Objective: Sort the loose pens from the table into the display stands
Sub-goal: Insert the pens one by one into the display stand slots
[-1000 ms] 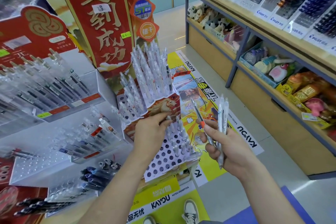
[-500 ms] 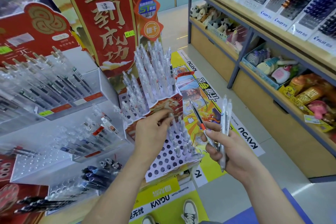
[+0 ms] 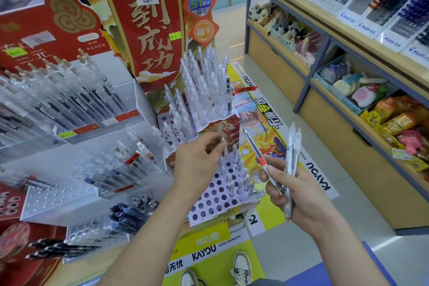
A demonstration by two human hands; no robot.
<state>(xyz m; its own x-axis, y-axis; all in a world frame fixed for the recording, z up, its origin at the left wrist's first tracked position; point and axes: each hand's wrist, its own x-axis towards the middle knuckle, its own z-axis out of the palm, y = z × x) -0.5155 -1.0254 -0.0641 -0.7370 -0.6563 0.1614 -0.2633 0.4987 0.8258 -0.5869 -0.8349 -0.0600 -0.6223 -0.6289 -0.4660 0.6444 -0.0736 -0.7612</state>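
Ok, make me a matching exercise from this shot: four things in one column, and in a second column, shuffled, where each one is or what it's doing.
Things
1. left hand
2. right hand
3. dark blue pens
4. plush toys

Places or states
A. in a bin on the right side
B. pinching a clear pen at the punched stand
C. lying down, low on the left
D. holding a bunch of pens

Pairs: 1-B, 2-D, 3-C, 4-A
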